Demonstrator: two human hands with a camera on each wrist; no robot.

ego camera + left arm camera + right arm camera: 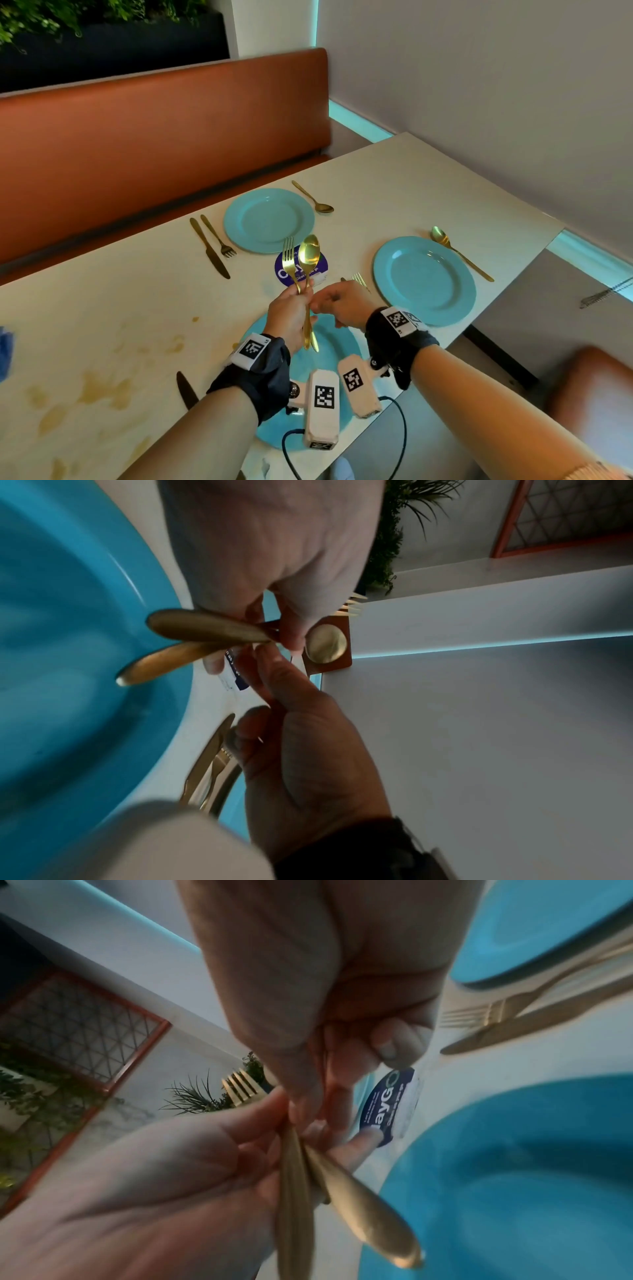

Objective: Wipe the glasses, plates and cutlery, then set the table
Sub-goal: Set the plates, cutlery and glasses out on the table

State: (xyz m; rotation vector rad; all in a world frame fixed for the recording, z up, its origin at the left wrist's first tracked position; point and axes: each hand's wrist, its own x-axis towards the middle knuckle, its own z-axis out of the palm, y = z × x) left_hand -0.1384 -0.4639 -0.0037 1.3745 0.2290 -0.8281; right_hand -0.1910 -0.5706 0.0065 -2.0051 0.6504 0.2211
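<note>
Near plate [329,346] lies on the desk [102,308] under both hands. Left hand [287,317] grips fork [289,260] and spoon [309,253] upright together; right hand [342,303] pinches at their handles. Risk: separating one could loosen the other, dropping it onto the plate.

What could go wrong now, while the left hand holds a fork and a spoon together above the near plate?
1. The left hand grips the fork and the spoon together; as the right hand reaches for one, the other may slip onto the near plate.
2. Brownish stains mark the table; cutlery laid there would get dirty.
</note>
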